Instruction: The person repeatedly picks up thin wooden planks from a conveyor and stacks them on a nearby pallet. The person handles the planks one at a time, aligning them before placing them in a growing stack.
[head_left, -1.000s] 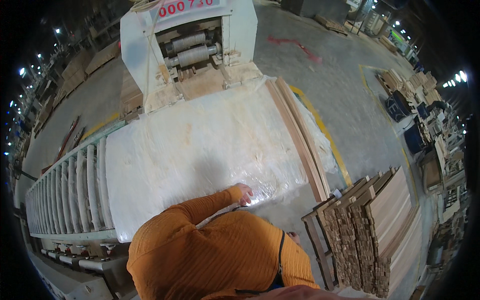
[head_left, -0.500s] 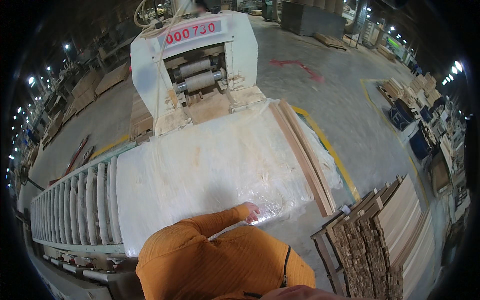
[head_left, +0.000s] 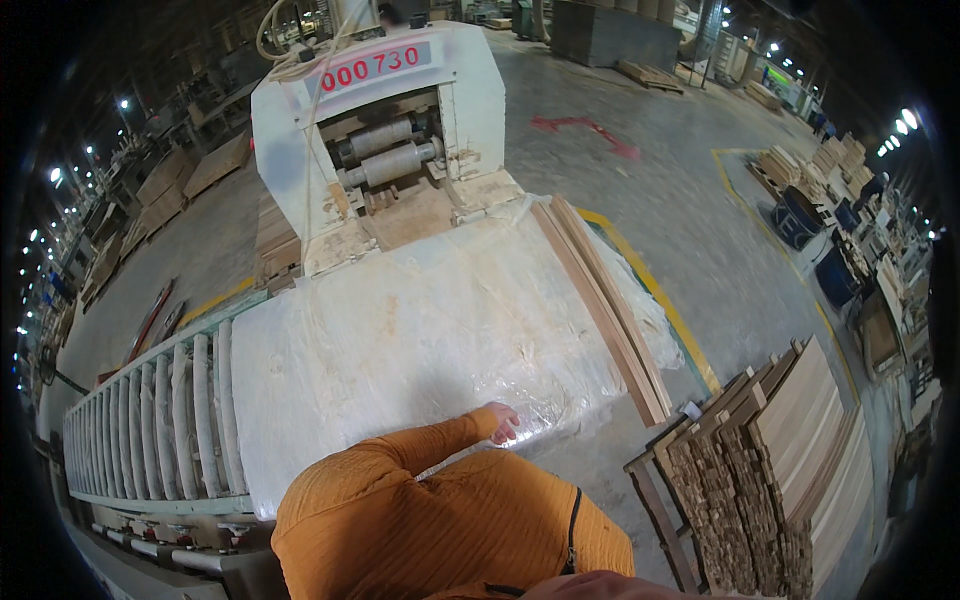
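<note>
My left hand (head_left: 505,423) rests at the near edge of a white worktop (head_left: 420,330) covered in plastic film. Its fingers are loosely bent and slightly apart, with nothing in them, and the orange sleeve (head_left: 430,440) lies across in front of my body. My right hand is out of view. Several long, narrow wooden strips (head_left: 600,300) lie side by side along the right edge of the worktop. Behind it stands a pale machine (head_left: 480,120) with two horizontal rollers (head_left: 395,162) in its dusty opening.
A roller conveyor (head_left: 160,420) adjoins the worktop on the left. At the lower right, a stack of wooden strips (head_left: 745,490) leans on a dark frame. A yellow floor line (head_left: 660,300) runs past the right side. Blue drums (head_left: 797,218) and wood piles stand farther right.
The scene has shifted slightly in the view, with the machine a little farther left. My left hand stays at the same place on the worktop edge.
</note>
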